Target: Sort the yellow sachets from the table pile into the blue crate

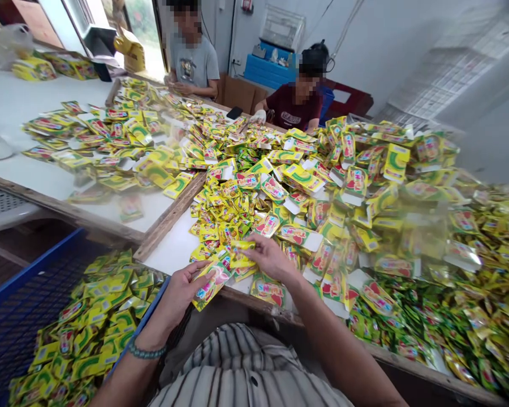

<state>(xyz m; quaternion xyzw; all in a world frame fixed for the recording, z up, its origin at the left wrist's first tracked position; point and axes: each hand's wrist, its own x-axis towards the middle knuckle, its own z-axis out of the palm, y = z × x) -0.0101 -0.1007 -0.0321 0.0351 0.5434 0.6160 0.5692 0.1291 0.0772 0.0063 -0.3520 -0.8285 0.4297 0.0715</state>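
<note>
My left hand (192,282) is closed on a flat yellow-green box (212,285) with a colourful printed front, tilted over the table's front edge. Just right of it, my right hand (268,255) pinches a small yellow sachet (242,254) close to the box's upper end. Whether the sachet touches the box, I cannot tell. Behind my hands lies a heap of similar small yellow sachets (227,206). More printed boxes (297,234), several with white flaps sticking out, are piled to the right of my right hand.
A blue crate (29,274) of yellow boxes stands at lower left. A wooden strip (172,217) divides the white table. Green and yellow sachets (432,316) are heaped at right. Across the table are two people (194,59), (294,102). A dark phone (234,112) lies near them.
</note>
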